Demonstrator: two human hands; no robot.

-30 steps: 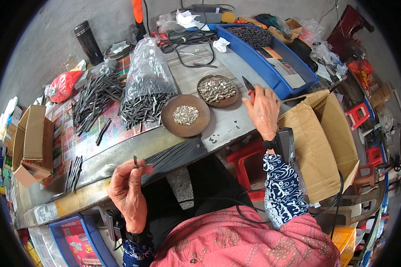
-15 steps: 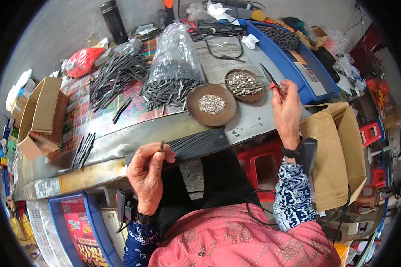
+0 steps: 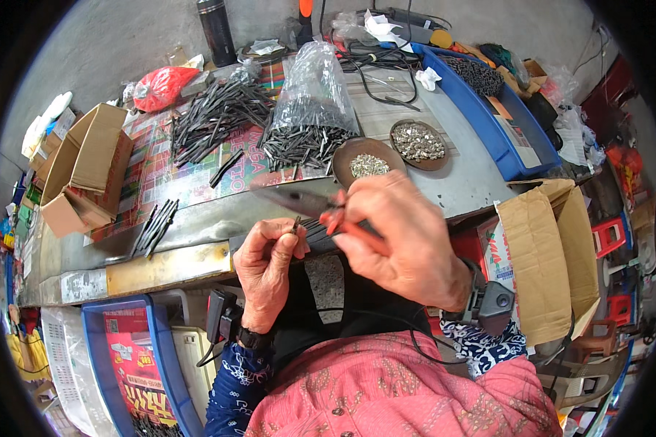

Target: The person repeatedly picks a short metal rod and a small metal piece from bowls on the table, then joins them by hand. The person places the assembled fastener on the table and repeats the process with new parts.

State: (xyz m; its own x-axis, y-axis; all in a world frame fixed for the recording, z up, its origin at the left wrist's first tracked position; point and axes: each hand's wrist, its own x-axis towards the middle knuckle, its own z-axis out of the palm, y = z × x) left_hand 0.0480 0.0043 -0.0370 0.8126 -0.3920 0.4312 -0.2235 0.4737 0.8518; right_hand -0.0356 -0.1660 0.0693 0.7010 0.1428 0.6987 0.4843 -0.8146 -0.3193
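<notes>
My left hand (image 3: pixel 266 266) is over the bench's front edge. Thumb and fingers pinch a short, thin dark piece (image 3: pixel 297 223), its tip sticking up. My right hand (image 3: pixel 408 240), smeared by motion, grips red-handled pliers (image 3: pixel 299 199) with long, tapering dark jaws. The jaws point left, above the pinched piece and apart from it. Behind the right hand sits a brown bowl (image 3: pixel 340 155) of small silvery bits, partly covered by that hand. A second brown bowl (image 3: pixel 444 162) beside it carries bigger silvery pieces.
A clear plastic bag (image 3: pixel 315 84) of black sticks and a loose stick pile (image 3: pixel 215 120) lie behind. A few sticks (image 3: pixel 155 228) lie near the front edge. Cardboard boxes stand left (image 3: pixel 102 164) and right (image 3: pixel 539 269). A blue tray (image 3: pixel 521 169) is at the back right.
My right hand has swung left and nearer with the pliers, from beside the blue tray to just by my left hand. The left hand still pinches the small piece. The view has shifted slightly.
</notes>
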